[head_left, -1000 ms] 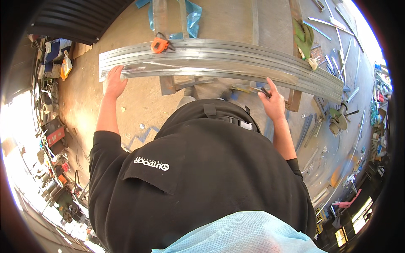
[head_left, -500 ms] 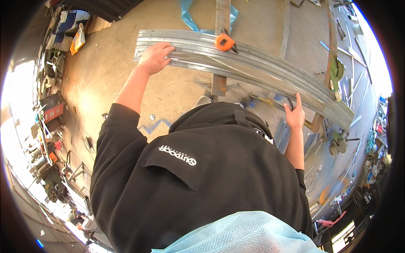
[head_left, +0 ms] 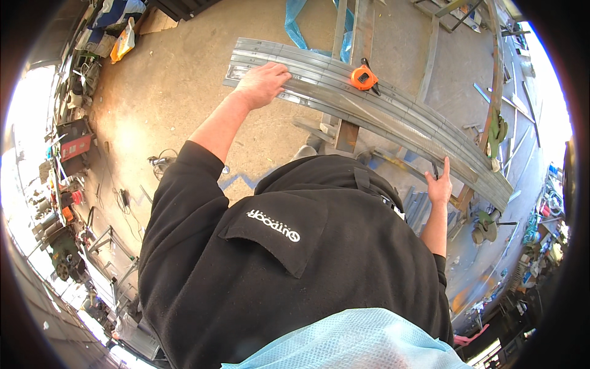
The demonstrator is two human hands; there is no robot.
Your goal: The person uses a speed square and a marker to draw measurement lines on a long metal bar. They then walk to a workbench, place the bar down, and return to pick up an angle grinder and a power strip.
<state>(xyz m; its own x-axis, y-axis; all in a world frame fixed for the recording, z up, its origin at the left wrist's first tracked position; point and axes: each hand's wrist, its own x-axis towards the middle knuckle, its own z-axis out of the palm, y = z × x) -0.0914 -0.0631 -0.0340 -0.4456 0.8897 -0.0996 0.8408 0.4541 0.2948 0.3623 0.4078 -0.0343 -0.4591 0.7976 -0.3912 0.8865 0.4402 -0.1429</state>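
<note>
Now left hand (head_left: pixel 263 85) sits farther in on bars (head_left: pixel 393 118) spanning left to right, likely steadying them; half-curled, hold unclear. Right hand's (head_left: pixel 439 188) grip pinches pen (head_left: pixel 435 168) by near edge.

blue plastic (head_left: pixel 292 24): top-cropped | dark tool (head_left: pixel 435 169): partly hidden (right hand (head_left: pixel 439 187))

Bars (head_left: pixel 393 112), eleven to three o'clock: smooth metal, partly glossy. Tape measure (head_left: pixel 364 78), one o'clock: plastic casing. Sweatshirt (head_left: pixel 356 258), six o'clock: matt cloth.
</note>
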